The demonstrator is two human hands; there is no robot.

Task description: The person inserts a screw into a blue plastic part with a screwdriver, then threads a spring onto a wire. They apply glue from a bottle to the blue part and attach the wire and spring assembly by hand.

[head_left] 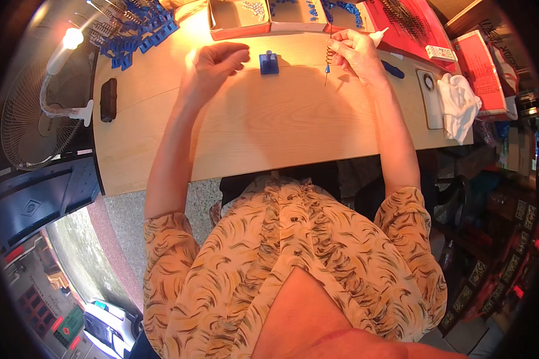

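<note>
My right hand (356,57) pinches a thin rod with a coil spring (329,55) around it. A small blue cone-shaped piece (327,69) sits low on the rod, and the bare rod end points down toward me. A white pointed nozzle (378,36) shows beside that hand; whether the fingers touch it I cannot tell. My left hand (218,64) hovers over the table with fingers bent and apart, and nothing shows in it. Between the hands, nearer the left, a blue plastic block (269,63) stands on the wooden table (281,128).
Open boxes of small parts (239,29) line the far edge. Blue pieces with springs (141,33) crowd the far left, near a lit lamp (72,39) and a fan (33,119). Springs lie on a red sheet (395,36). A phone (430,99) and white cloth (459,99) lie right.
</note>
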